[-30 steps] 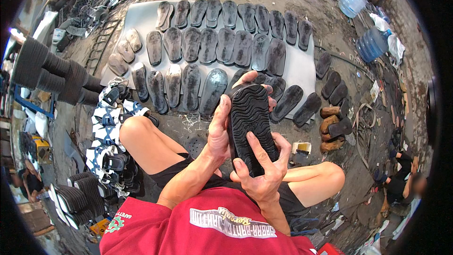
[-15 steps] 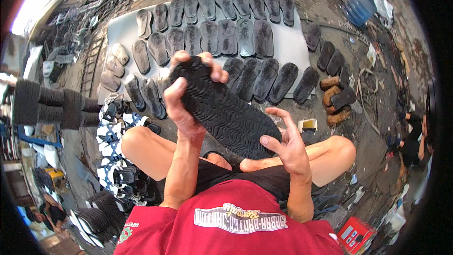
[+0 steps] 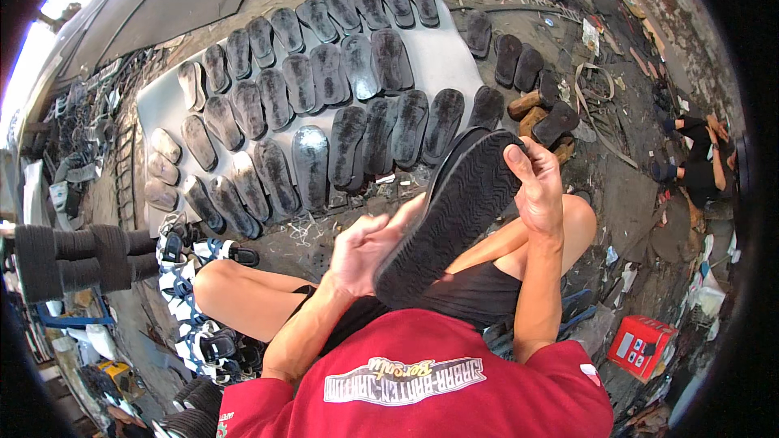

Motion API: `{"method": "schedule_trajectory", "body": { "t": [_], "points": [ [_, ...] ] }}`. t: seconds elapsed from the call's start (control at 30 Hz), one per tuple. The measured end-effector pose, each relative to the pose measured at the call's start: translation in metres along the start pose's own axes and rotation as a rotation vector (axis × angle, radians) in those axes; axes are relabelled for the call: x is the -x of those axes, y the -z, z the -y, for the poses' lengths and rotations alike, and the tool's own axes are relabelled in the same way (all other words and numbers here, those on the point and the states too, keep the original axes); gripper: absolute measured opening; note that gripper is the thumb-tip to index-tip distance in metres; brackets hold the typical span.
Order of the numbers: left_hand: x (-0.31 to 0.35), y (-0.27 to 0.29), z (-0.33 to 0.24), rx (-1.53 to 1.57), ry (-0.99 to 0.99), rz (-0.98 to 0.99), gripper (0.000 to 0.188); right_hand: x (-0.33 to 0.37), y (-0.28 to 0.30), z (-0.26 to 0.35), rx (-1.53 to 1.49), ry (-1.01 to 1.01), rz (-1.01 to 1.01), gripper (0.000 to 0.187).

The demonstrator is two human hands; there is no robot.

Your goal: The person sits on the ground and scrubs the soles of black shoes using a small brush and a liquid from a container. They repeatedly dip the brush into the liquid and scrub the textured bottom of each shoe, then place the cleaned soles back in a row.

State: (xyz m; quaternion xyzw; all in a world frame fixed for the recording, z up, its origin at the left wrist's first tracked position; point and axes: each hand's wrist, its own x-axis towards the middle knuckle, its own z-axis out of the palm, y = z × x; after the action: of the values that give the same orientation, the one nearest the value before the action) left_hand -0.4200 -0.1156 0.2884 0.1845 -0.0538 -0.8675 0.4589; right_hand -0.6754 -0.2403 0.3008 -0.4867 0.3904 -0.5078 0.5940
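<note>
A black shoe sole (image 3: 454, 219) with a wavy tread is raised at a slant over my lap, tread side toward me. The thumb and fingers of my right hand (image 3: 540, 191) pinch its upper right end. Behind that edge shows a second dark layer, whose kind I cannot make out. My left hand (image 3: 365, 255) rests along the sole's lower left edge, fingers stretched out and slightly blurred, their tips partly hidden by the sole. Beyond my hands, rows of dark sole-shaped pieces (image 3: 280, 174) lie on a pale sheet (image 3: 454, 53).
White and dark sandals (image 3: 215, 345) stand in a line beside my left knee. Farther left are stacked black soles (image 3: 73, 264). Brown foot-shaped blocks (image 3: 531, 122) lie at the right, a red box (image 3: 641, 347) at lower right. Another person (image 3: 702, 154) sits at the far right.
The sole has swung from slanting up-left to slanting up-right. My left hand has left its upper end and moved down; my right hand has risen and now pinches the upper end. The view has turned.
</note>
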Motion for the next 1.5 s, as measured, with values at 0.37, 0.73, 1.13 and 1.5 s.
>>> {"method": "schedule_trajectory", "body": {
  "t": [0.37, 0.73, 1.13, 1.5],
  "points": [
    [-0.021, 0.018, 0.039, -0.084, 0.243, 0.170, 0.099, 0.016, -0.027, 0.022, 0.416, 0.222, 0.000, 0.018],
    [0.000, 0.004, 0.035, -0.113, 0.036, 0.167, 0.103, 0.043, -0.065, 0.035, 0.627, 0.411, -0.125, 0.045],
    [-0.012, -0.046, 0.000, -0.138, -0.267, 0.207, 0.093, 0.063, -0.088, 0.058, 0.598, 0.519, 0.054, 0.038],
    [-0.010, -0.037, 0.008, -0.192, -0.315, 0.311, 0.108, 0.068, -0.102, 0.059, 0.715, 0.653, -0.043, 0.041]
  ]
}}
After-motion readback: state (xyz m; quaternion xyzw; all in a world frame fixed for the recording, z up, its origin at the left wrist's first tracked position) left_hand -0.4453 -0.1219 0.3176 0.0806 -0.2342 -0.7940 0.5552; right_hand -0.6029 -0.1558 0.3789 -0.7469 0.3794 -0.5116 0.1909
